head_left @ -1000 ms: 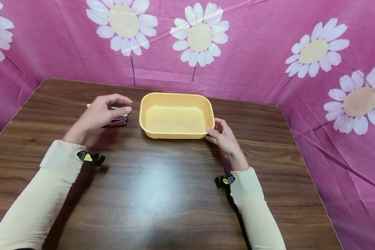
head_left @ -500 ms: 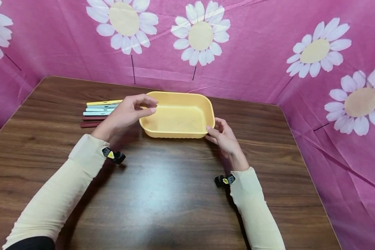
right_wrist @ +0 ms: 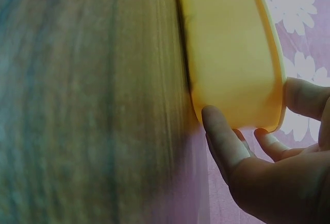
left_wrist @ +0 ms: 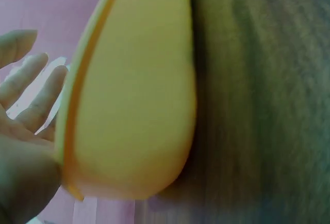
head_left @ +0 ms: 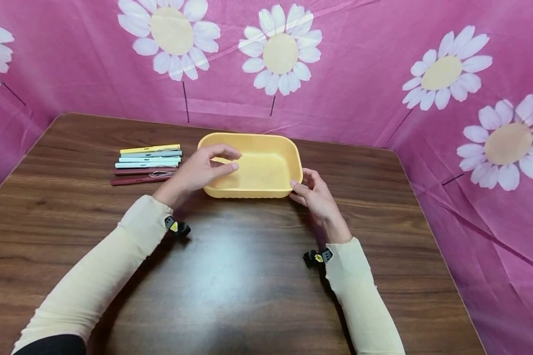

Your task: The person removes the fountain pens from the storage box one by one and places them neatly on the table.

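Observation:
A yellow rectangular plastic tub point(head_left: 266, 172) stands on the table, with nothing lying in the part of it that shows. Over its left end hovers my left hand point(head_left: 202, 170), fingers and thumb loosely parted around nothing; in the left wrist view those spread fingers point(left_wrist: 44, 100) rise above the tub's rim. My right hand point(head_left: 317, 197) grips the tub's near right corner, thumb at the rim and fingers along the outer wall. The right wrist view shows the same hand point(right_wrist: 273, 167) around that corner of the tub point(right_wrist: 232, 54).
Left of the tub, several pens point(head_left: 148, 159) lie side by side in a row, yellow, grey-blue, light blue and maroon. The brown wooden table point(head_left: 231, 276) ends at a pink flowered cloth point(head_left: 346, 74) behind and at the sides.
My left hand has moved right, from above the pens to over the tub's left end, uncovering the pens. The right hand stays at the tub's corner.

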`<state>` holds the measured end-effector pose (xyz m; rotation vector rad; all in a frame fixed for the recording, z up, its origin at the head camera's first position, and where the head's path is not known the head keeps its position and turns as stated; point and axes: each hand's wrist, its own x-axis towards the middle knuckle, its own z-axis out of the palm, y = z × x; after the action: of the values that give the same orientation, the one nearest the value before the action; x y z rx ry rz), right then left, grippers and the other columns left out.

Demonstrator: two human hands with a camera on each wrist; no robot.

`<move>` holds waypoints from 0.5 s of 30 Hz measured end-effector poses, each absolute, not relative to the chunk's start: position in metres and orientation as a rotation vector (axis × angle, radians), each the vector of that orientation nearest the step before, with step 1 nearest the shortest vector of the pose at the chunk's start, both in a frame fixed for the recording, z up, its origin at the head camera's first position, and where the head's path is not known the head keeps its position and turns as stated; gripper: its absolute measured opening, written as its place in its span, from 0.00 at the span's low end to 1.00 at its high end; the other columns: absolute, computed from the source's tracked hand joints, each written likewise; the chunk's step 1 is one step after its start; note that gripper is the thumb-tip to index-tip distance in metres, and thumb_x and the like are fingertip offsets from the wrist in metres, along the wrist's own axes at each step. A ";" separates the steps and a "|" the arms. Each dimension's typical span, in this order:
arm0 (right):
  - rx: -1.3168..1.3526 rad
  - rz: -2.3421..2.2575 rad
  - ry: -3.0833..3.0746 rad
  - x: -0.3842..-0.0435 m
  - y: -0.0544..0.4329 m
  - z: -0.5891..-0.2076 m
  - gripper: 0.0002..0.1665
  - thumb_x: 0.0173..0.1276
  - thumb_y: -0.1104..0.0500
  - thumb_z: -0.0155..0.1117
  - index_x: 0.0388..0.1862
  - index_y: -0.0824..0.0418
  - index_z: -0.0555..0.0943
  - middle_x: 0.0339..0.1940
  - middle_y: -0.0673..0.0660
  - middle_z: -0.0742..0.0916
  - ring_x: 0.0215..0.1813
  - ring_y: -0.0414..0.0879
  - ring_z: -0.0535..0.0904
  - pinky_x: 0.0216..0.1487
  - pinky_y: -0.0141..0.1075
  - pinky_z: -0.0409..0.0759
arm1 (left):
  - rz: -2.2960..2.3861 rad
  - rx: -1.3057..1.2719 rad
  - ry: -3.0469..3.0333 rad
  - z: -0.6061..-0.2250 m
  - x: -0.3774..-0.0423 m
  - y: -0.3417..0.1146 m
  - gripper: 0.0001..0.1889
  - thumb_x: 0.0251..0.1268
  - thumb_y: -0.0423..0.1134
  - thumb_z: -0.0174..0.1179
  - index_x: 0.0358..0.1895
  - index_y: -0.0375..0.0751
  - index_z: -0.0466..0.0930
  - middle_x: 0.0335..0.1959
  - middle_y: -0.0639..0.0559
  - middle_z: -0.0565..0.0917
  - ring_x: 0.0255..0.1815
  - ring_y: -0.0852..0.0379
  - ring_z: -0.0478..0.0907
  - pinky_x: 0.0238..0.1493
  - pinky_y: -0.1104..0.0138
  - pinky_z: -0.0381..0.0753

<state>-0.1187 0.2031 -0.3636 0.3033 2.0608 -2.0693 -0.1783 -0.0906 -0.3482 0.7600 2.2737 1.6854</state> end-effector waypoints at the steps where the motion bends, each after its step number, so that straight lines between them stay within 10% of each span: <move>1: 0.304 -2.066 2.064 -0.119 0.203 -0.363 0.32 0.78 0.67 0.56 0.75 0.67 0.57 0.68 0.65 0.70 0.59 0.51 0.75 0.64 0.45 0.77 | 1.653 0.781 2.293 -0.349 -0.178 -0.088 0.16 0.71 0.37 0.63 0.57 0.32 0.80 0.57 0.37 0.81 0.61 0.47 0.75 0.59 0.53 0.76; 15: 0.306 -2.063 2.059 -0.120 0.204 -0.365 0.32 0.78 0.67 0.55 0.75 0.67 0.57 0.69 0.65 0.69 0.60 0.52 0.75 0.66 0.48 0.74 | 1.272 0.863 2.284 -0.348 -0.189 -0.061 0.25 0.68 0.48 0.65 0.61 0.33 0.78 0.49 0.45 0.84 0.53 0.48 0.81 0.58 0.58 0.77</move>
<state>-0.1202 0.2044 -0.3650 0.3060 2.0591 -2.0633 -0.1886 -0.0610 -0.3479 0.8634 2.2843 1.2724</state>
